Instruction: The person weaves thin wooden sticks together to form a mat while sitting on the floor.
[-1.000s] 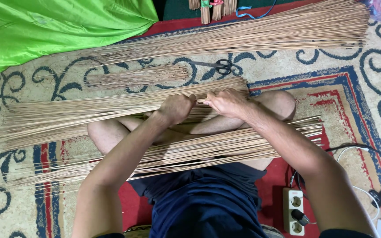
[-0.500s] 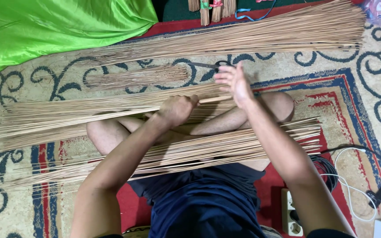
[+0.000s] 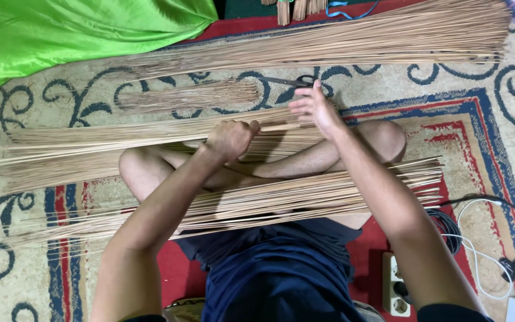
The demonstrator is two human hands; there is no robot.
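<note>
The left hand [image 3: 229, 138] grips one stick [image 3: 278, 127] from the mid-bundle [image 3: 90, 152], the right hand [image 3: 314, 109] is open above it; other piles [image 3: 329, 42] lie around.

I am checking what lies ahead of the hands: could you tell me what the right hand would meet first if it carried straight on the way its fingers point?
Probably the scissors on the carpet, just beyond the right hand; depth is unclear.

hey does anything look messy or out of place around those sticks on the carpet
Mostly tidy. Scissors lie loose on the carpet just beyond the right hand. A cable sprawls by the power strip. The left hand grips sticks; the bundles fan unevenly.
</note>
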